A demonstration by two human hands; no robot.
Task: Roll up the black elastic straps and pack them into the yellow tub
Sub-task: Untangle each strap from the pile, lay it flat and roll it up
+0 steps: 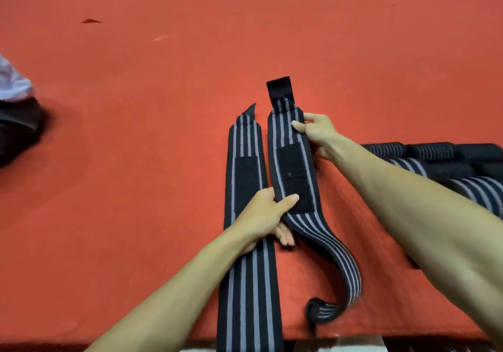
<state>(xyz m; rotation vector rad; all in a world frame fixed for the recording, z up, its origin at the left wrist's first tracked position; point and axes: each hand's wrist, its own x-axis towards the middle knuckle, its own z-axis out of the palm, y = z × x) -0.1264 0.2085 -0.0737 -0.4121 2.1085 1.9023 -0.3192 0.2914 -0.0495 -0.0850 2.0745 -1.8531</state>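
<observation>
Two black elastic straps with grey stripes lie lengthwise on the red cloth. The left strap (246,161) lies flat, running off the near edge. The right strap (292,166) is lifted slightly; its tail curls down to the near edge. My left hand (265,215) pinches the right strap near the lower end of its black velcro patch, thumb on top. My right hand (317,133) pinches the same strap's right edge near its far end, just below the black tab. No yellow tub is in view.
A pile of rolled and loose striped straps (441,161) lies at the right behind my right forearm. A dark object with pale cloth (16,123) sits at the left edge. The red cloth (163,106) covers the table out to the far edge.
</observation>
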